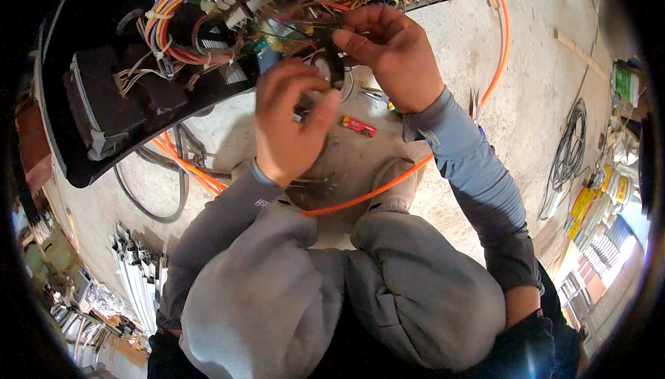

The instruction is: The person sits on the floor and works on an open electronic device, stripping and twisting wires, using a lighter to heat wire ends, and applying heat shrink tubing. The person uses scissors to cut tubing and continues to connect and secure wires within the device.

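Above my knees is a dark, curved housing [76,150], its inside packed with bundled coloured wires [166,15] and circuit parts. My right hand [398,57] is raised at its near edge, thumb and forefinger pinched together at a thin wire [305,38]. The exact spot of the pinch is partly hidden. Close by on the left, my left hand [291,119] is slightly smeared by motion. Its fingers are half bent, with a gap between them and the thumb, and I see nothing held in it. A dark block-shaped part [104,102] with pale leads sits in the housing's left end.
A small red packet [359,126] lies on the concrete floor between my hands and feet. An orange hose [377,192] crosses over my shoes, and a grey cable [159,216] loops at left. Coiled black cable [569,147] lies at right, metal strips [135,268] at lower left.
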`<state>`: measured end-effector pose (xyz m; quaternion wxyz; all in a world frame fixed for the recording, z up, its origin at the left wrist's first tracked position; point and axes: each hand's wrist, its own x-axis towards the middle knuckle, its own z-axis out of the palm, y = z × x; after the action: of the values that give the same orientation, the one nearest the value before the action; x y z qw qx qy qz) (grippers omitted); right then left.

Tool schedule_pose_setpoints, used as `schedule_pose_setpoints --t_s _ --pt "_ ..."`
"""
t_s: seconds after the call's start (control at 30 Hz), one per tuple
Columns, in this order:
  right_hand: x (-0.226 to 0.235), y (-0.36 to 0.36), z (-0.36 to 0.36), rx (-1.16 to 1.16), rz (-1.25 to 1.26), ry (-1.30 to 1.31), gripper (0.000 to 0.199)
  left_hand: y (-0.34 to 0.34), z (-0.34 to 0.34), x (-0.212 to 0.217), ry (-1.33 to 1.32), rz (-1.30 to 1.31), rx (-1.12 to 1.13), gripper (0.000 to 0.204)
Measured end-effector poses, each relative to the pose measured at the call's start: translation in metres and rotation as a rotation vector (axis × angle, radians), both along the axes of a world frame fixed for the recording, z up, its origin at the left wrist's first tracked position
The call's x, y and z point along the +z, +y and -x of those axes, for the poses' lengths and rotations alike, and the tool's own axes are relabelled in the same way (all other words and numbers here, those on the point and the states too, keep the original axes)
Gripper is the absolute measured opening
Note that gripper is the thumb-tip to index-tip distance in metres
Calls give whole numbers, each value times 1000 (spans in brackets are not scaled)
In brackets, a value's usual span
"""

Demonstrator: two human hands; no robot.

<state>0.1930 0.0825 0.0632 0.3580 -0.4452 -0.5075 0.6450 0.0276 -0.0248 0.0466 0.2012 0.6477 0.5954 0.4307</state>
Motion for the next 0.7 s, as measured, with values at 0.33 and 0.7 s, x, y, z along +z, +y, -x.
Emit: schedule_pose_setpoints --t_s 0.33,0.7 --pt "-1 1 -1 30 26 87 20 42 8 19 -25 176 -30 24" --pt "-9 -14 -12 -4 323 112 24 48 16 18 120 229 -118 14"
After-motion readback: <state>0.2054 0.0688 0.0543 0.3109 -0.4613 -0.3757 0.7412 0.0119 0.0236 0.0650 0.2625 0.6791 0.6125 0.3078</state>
